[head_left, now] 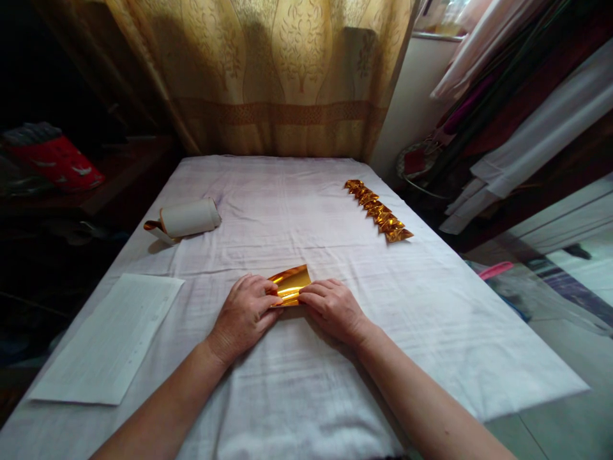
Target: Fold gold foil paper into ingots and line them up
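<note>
A shiny gold foil sheet (293,282) lies near the middle of the cloth-covered table, its near edge curled over. My left hand (246,306) grips its left end, thumb and fingers pinched on the foil. At the right end, my right hand (334,308) pinches the near corner with its fingers pressed together. The far edge of the sheet stands free, lifted a little toward the right. My fingers hide both ends of the curl.
Folded gold foil pieces (379,211) form a row at the back right. A white roll with gold foil inside (189,218) rests at the back left, above a printed paper sheet (112,338). The white tablecloth (282,191) is wrinkled. A patterned curtain (287,76) hangs behind.
</note>
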